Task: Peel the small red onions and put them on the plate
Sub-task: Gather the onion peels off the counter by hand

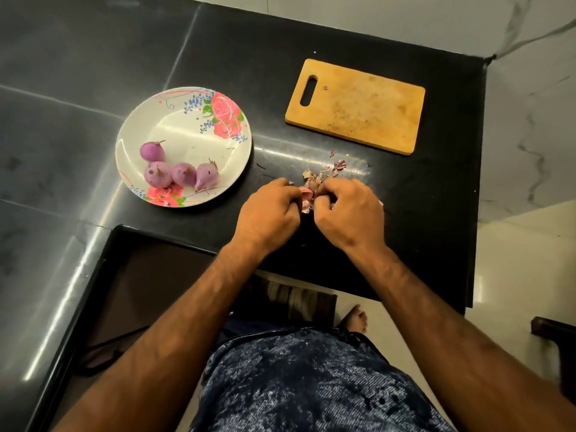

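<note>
Four onions [184,174] on plate [187,129], left hand [269,210], right hand [349,210] seemingly gripping fifth onion [306,196]

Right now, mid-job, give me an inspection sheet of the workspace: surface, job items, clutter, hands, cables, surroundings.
Surface: dark polished counter, glossy with light reflections.
Job's things: floral plate holds four peeled onions; a fifth onion sits between the hands, mostly hidden.
Clutter: loose onion skins on the counter just beyond the hands; wooden cutting board farther back.
Grippers: left hand and right hand both grip the fifth onion.
Cables: nothing seen.
Surroundings: pale floor to the right; a bare foot below the counter edge.
</note>
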